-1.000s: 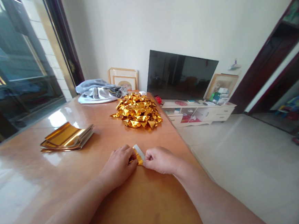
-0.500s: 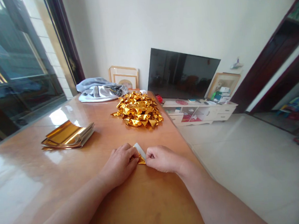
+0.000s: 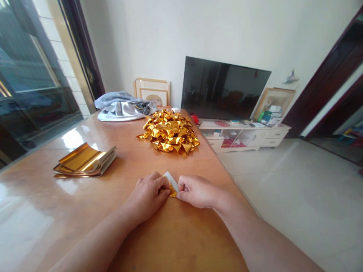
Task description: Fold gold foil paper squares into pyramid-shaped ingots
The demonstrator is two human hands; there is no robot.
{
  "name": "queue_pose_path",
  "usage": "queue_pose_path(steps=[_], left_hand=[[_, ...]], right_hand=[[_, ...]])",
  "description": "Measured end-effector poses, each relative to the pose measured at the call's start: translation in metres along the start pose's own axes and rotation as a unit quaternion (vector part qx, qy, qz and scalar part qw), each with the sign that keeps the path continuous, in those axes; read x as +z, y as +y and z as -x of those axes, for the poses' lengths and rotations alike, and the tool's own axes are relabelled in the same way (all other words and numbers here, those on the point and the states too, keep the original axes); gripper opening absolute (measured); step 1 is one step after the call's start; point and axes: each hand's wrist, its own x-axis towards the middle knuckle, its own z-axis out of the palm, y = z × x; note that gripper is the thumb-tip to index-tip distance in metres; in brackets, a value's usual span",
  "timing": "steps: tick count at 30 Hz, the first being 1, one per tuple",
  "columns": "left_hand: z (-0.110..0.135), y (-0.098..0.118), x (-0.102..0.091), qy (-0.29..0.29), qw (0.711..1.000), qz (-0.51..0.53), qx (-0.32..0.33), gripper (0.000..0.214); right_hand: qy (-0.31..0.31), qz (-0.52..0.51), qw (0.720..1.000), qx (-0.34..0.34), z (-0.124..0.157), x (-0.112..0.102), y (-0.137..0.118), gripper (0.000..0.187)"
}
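While resting on the table (image 3: 39, 214), folded gold foil (image 3: 172, 190) pinched between left hand (image 3: 146, 194) and right hand (image 3: 198, 191); long axis running away from the body, both hands closed on it, neither clearly nearer.

A small folded gold foil piece (image 3: 172, 191) with a white flap (image 3: 171, 181) angled upward

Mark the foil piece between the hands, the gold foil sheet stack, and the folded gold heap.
Foil piece (image 3: 172, 191), head view, on its gold face.
Gold foil sheet stack (image 3: 84, 161), head view, on the top sheet.
Folded gold heap (image 3: 169, 135), head view, on its middle.
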Motion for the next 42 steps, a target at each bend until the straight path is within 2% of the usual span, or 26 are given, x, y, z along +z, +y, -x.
queue_pose_path(steps=[6, 10, 13, 16, 21, 32, 42], left_hand=[[0.000, 0.000, 0.002, 0.011, 1.000, 0.006, -0.003, 0.009], [0.001, 0.001, 0.002, 0.012, 1.000, 0.008, -0.005, 0.012], [0.002, 0.002, 0.002, 0.013, 1.000, 0.010, -0.004, 0.012], [0.002, 0.002, 0.000, 0.007, 1.000, 0.014, -0.003, 0.011], [0.002, 0.002, -0.005, -0.011, 1.000, 0.024, 0.007, 0.014], [0.003, -0.014, -0.005, -0.012, 0.994, 0.100, 0.039, 0.032], [0.001, -0.015, -0.007, -0.014, 0.990, 0.133, 0.045, 0.037]], right_hand=[[0.017, -0.027, 0.999, -0.040, 0.009, -0.005, -0.002, 0.004], [0.065, 0.047, 0.988, -0.132, 0.018, -0.005, -0.015, 0.016], [0.032, 0.087, 0.978, -0.185, 0.027, -0.004, -0.025, 0.023], [0.015, 0.123, 0.978, -0.171, 0.034, -0.001, -0.030, 0.027], [0.027, 0.182, 0.972, -0.146, 0.039, 0.006, -0.036, 0.028], [0.022, 0.230, 0.964, -0.133, 0.037, 0.011, -0.043, 0.034], [0.025, 0.252, 0.960, -0.122, 0.036, 0.013, -0.047, 0.037]])
